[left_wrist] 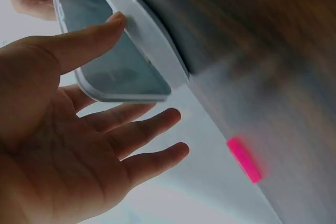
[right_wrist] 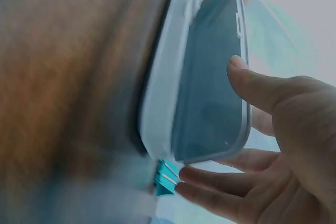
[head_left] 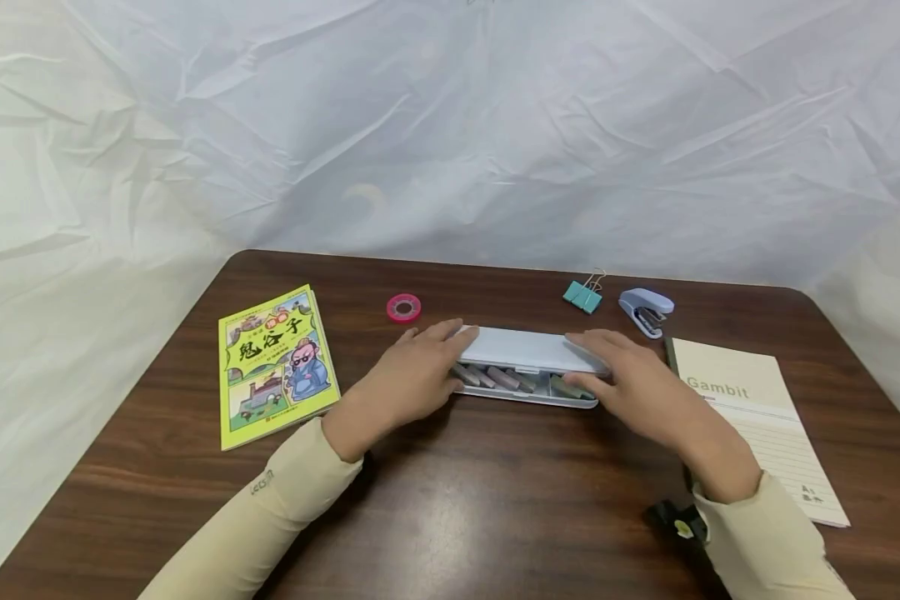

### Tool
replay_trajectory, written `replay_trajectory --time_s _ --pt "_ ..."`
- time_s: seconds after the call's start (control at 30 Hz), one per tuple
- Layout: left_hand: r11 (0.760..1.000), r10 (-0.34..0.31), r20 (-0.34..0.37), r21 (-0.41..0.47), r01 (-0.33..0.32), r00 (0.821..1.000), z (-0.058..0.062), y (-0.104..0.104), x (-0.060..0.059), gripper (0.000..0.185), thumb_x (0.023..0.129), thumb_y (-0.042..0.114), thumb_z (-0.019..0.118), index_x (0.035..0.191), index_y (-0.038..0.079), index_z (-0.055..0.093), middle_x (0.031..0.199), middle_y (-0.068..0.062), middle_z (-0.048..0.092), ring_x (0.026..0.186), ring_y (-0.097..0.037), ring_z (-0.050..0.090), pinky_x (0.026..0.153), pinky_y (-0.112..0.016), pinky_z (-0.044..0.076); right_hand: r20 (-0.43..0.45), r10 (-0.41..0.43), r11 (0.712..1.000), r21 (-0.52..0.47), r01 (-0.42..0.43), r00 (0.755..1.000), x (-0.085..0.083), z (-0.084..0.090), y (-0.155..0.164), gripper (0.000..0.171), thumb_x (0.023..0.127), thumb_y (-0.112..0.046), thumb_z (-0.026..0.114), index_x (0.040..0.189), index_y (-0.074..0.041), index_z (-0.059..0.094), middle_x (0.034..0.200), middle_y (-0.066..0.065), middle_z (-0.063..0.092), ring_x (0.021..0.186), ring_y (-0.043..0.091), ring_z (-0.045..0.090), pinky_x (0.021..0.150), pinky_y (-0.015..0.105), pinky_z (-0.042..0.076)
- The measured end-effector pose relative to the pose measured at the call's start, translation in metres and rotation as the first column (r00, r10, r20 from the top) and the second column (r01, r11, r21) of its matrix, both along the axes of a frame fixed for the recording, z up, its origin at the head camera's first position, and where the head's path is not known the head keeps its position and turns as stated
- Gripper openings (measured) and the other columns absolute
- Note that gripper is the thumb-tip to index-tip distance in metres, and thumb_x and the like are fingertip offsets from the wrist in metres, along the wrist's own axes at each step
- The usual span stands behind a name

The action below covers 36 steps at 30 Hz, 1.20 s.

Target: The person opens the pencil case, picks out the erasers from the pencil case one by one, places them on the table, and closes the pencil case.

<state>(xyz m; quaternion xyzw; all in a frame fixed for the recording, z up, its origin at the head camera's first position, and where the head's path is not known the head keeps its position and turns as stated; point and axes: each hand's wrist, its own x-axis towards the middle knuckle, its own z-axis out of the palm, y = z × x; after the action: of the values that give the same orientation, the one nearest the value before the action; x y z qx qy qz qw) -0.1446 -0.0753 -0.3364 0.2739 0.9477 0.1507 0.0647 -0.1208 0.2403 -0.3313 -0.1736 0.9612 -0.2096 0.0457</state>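
On the dark wooden worktop (head_left: pixel 495 500) backed by white sheeting, the pencil case (head_left: pixel 528 367) lies near the stapler (head_left: pixel 647 311), its half-raised lid held by left hand (head_left: pixel 420 371) and right hand (head_left: pixel 630 383), fingers straight, so a slip could snap it shut.

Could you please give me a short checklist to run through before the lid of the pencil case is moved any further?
1. Left hand on the lid's left end: ok, fingers touch it.
2. Right hand on the right end: ok.
3. Pale grey plastic pencil case lid part open, pens visible inside: ok.
4. Pens clear of the lid edge: cannot tell.
5. Pink tape roll, teal binder clip and grey stapler behind, apart from the case: ok.
6. Tray flat on the brown wooden table: ok.
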Motion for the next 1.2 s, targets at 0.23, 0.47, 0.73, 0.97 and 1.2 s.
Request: replay_trajectory --time_s 0.23,0.47,0.73,0.97,1.2 --pt "0.997 0.061 -0.015 -0.037 -0.061 0.998 0.008 -0.011 -0.005 0.087 0.107 0.034 0.083 0.177 0.005 0.039 0.177 -0.021 0.051 0.159 -0.040 0.060 0.131 -0.062 0.048 -0.092 -0.087 0.994 -0.069 0.081 0.992 0.000 0.008 0.008 0.047 0.113 -0.032 0.076 0.150 -0.003 0.070 0.145 0.026 0.071 0.123 0.047 0.076 0.101 0.069 0.061" --pt "0.993 0.100 -0.027 -0.056 -0.101 0.995 0.011 -0.015 -0.008 0.076 0.109 0.038 0.080 0.166 -0.003 0.051 0.163 -0.025 0.063 0.146 -0.039 0.069 0.121 -0.057 0.059 -0.291 -0.175 0.982 -0.124 0.144 0.940 -0.002 0.005 0.003 0.026 0.110 -0.020 0.079 0.130 -0.002 0.077 0.118 0.019 0.072 0.097 0.035 0.072 0.079 0.054 0.060" --pt "0.995 0.089 0.062 0.029 -0.091 0.994 0.006 -0.014 -0.015 0.063 0.107 0.034 0.083 0.159 0.002 0.064 0.159 -0.018 0.069 0.146 -0.033 0.069 0.126 -0.054 0.056 -0.508 -0.248 0.962 -0.228 0.149 0.825 -0.009 -0.006 -0.004 0.013 0.106 -0.001 0.079 0.115 0.001 0.070 0.110 0.022 0.066 0.088 0.034 0.060 0.075 0.034 0.045" --pt "0.990 0.054 0.165 0.117 -0.074 0.985 0.000 -0.017 -0.023 0.072 0.104 0.030 0.088 0.167 0.010 0.059 0.167 -0.016 0.062 0.157 -0.033 0.060 0.134 -0.053 0.048 -0.492 -0.316 0.936 -0.300 0.183 0.811 -0.015 -0.010 -0.005 0.010 0.104 0.005 0.078 0.113 0.005 0.074 0.109 0.025 0.068 0.091 0.038 0.064 0.075 0.011 0.033" --pt "0.990 0.043 0.218 0.122 -0.071 0.975 -0.005 -0.022 -0.025 0.079 0.105 0.033 0.087 0.171 0.009 0.052 0.175 -0.015 0.056 0.166 -0.033 0.051 0.138 -0.054 0.041 -0.403 -0.266 0.952 -0.252 0.174 0.875 -0.023 -0.015 -0.001 0.039 0.106 0.001 0.077 0.144 0.007 0.070 0.133 0.029 0.069 0.101 0.042 0.072 0.082 0.035 0.058"
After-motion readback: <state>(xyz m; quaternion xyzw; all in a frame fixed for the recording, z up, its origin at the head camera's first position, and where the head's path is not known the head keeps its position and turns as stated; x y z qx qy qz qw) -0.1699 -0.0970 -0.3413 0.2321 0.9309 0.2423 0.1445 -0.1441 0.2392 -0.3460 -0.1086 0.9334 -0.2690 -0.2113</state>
